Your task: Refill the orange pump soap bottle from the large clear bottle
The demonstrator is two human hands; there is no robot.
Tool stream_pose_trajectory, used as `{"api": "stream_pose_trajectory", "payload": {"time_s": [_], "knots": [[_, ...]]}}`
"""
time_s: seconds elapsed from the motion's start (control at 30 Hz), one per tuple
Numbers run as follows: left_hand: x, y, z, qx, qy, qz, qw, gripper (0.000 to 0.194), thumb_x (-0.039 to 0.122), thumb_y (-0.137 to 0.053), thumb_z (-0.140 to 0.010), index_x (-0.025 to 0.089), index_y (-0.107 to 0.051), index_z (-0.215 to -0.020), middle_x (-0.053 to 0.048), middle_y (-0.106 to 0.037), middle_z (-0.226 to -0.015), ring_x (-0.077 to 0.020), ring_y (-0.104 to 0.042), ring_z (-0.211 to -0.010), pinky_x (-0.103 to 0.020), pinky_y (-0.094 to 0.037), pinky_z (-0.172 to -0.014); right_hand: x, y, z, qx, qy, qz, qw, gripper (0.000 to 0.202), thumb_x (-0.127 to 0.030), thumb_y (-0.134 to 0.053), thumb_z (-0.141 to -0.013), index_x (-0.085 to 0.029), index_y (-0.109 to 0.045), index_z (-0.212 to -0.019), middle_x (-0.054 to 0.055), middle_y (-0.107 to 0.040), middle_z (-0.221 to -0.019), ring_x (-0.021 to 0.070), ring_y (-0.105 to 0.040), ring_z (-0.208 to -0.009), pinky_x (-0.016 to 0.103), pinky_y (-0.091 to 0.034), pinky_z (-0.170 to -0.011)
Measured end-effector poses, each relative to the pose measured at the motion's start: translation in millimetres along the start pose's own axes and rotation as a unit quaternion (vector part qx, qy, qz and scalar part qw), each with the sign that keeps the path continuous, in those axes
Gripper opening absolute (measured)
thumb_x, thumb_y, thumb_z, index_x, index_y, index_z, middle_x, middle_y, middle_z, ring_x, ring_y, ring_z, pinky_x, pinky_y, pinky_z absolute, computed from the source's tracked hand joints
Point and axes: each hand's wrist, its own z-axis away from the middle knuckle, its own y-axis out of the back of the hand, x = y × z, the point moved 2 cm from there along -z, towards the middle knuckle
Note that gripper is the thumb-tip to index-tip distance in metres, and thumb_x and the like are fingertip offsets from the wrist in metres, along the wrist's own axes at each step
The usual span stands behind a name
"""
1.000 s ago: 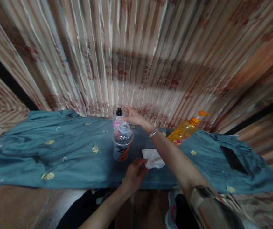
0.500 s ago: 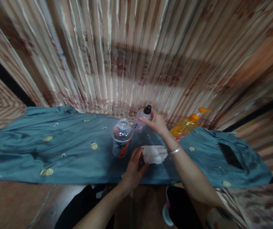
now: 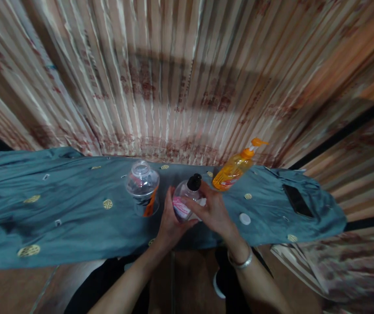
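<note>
A clear pump bottle [image 3: 181,206] with a black pump top [image 3: 194,182] and a pink label is between my two hands, near the table's front edge. My left hand [image 3: 170,224] is closed round its left and lower side. On its right side, my right hand [image 3: 213,209] grips it just below the pump. A piece of white tissue [image 3: 201,203] shows in part beside the bottle; the rest is hidden by my hands. To the left stands a clear plastic bottle [image 3: 141,188] without a cap, with an orange and black label.
An orange pump bottle [image 3: 231,173] stands tilted in view at the back right. A round white lid [image 3: 245,218] lies in front of it, and a black phone [image 3: 297,200] farther right. A teal patterned cloth [image 3: 82,218] covers the table; a striped curtain [image 3: 174,87] hangs behind.
My right hand has brought the pump bottle from the back toward the front edge. My left hand has moved from the tissue's edge onto the bottle. The view has shifted right, revealing the white lid.
</note>
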Motion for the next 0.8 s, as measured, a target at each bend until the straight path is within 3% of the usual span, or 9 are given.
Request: {"api": "stream_pose_trajectory", "payload": {"time_s": [0.1,0.2,0.27,0.33,0.53,0.8], "knots": [[3.3,0.3,-3.8,0.0,0.005,-0.003,1.0,0.13,0.043,-0.104,-0.07,0.02,-0.032,-0.175,-0.029,-0.058,-0.173,-0.0462,-0.062,-0.16,-0.067,-0.048,-0.134,2.4,-1.9,4.0,-0.001,-0.012,-0.022,1.0,0.058,-0.065,-0.088,-0.094,-0.026,-0.077,-0.136,0.01,-0.089,-0.12,0.0334,-0.085,-0.105,0.044,-0.069,-0.092],[6.2,-0.6,-3.0,-0.009,0.005,-0.01,1.0,0.118,0.039,-0.101,-0.071,0.021,-0.04,-0.171,-0.025,-0.063,-0.169,-0.0427,-0.066,-0.155,-0.063,-0.051,-0.132,7.3,5.5,7.3,0.053,-0.002,-0.056,0.997,0.077,-0.065,-0.091,-0.092,-0.028,-0.068,-0.154,0.013,-0.085,-0.14,0.036,-0.082,-0.126,0.051,-0.067,-0.108],[7.5,-2.9,0.2,-0.02,0.003,-0.014,1.0,0.114,0.035,-0.101,-0.07,0.022,-0.045,-0.169,-0.021,-0.068,-0.164,-0.0413,-0.07,-0.15,-0.062,-0.053,-0.13,9.7,11.1,8.0,0.078,0.005,-0.089,0.993,0.078,-0.065,-0.088,-0.095,-0.03,-0.065,-0.159,0.013,-0.083,-0.146,0.0352,-0.08,-0.133,0.052,-0.067,-0.113],[8.8,-6.1,4.2,-0.034,-0.001,-0.017,0.999,0.113,0.03,-0.1,-0.067,0.022,-0.049,-0.167,-0.019,-0.073,-0.156,-0.0411,-0.073,-0.146,-0.061,-0.054,-0.129,10.1,14.4,7.2,0.076,0.007,-0.119,0.99,0.066,-0.065,-0.084,-0.099,-0.031,-0.069,-0.153,0.012,-0.085,-0.141,0.0333,-0.081,-0.131,0.05,-0.069,-0.109],[14.0,-11.8,11.8,-0.063,-0.011,-0.021,0.998,0.099,0.027,-0.094,-0.067,0.021,-0.057,-0.158,-0.02,-0.075,-0.153,-0.0414,-0.075,-0.142,-0.061,-0.058,-0.125,6.2,10.9,3.2,0.064,-0.016,-0.175,0.982,0.029,-0.055,-0.083,-0.1,-0.029,-0.08,-0.111,0.006,-0.09,-0.105,0.0268,-0.087,-0.099,0.04,-0.072,-0.088],[17.6,-10.9,13.0,-0.091,-0.022,-0.022,0.995,0.096,0.025,-0.093,-0.065,0.019,-0.059,-0.155,-0.021,-0.076,-0.152,-0.0427,-0.076,-0.14,-0.062,-0.06,-0.122,6.6,15.3,2.7,0.011,-0.013,-0.192,0.981,0.027,-0.054,-0.081,-0.101,-0.027,-0.083,-0.107,0.006,-0.09,-0.102,0.0268,-0.087,-0.101,0.039,-0.071,-0.088]]}}
